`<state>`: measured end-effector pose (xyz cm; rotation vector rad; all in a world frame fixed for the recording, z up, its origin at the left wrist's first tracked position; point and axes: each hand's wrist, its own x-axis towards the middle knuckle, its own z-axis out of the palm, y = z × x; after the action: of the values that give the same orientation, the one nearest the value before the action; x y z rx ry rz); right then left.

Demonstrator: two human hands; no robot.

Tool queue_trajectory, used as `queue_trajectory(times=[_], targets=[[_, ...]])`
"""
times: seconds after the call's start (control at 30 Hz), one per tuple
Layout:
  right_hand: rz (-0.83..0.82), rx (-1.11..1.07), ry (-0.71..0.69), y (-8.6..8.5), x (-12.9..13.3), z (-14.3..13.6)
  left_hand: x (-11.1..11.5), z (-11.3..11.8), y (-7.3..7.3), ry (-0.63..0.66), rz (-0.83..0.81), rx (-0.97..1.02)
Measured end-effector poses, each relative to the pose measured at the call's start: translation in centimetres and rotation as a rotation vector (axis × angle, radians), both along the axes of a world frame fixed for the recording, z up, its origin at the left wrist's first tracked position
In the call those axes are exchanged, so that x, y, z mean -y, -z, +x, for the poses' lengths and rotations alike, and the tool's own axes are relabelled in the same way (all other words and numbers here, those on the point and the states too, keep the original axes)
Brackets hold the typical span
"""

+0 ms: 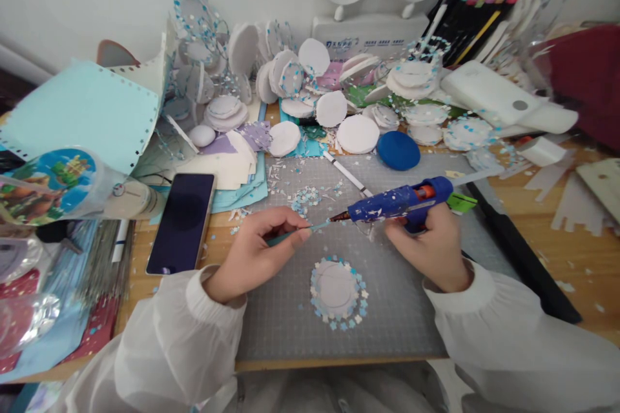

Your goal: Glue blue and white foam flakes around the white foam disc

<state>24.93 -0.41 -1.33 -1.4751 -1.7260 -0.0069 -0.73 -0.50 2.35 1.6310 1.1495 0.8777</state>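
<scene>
My left hand pinches a thin light-blue strip whose free end points right. In my right hand is a blue glue gun, its dark nozzle pointing left at the tip of the strip. Whether nozzle and strip touch is hard to tell. Below and between both hands, a white disc ringed with small blue and white star-like pieces lies flat on the grey cutting mat. Small blue and white paper bits are scattered on the mat behind the strip.
A phone lies left of the mat. Behind are many white discs, a blue disc, a white pen and a two-headed lamp. A long black object lies at right, thin wires at left.
</scene>
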Motion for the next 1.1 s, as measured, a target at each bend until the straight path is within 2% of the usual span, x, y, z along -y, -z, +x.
queue_trajectory(times=[0.43, 0.63, 0.87, 1.1], targets=[[0.035, 0.097, 0.037, 0.15, 0.04, 0.30, -0.02, 0.04, 0.11, 0.005, 0.014, -0.020], [0.095, 0.136, -0.006, -0.29, -0.02, 0.25, -0.04, 0.11, 0.25, 0.000, 0.013, -0.036], [0.092, 0.193, 0.044, -0.29, 0.04, 0.64, -0.09, 0.10, 0.30, 0.005, 0.025, -0.052], [0.160, 0.211, 0.000, -0.38, -0.06, 0.65, -0.16, 0.07, 0.37, 0.010, 0.040, -0.055]])
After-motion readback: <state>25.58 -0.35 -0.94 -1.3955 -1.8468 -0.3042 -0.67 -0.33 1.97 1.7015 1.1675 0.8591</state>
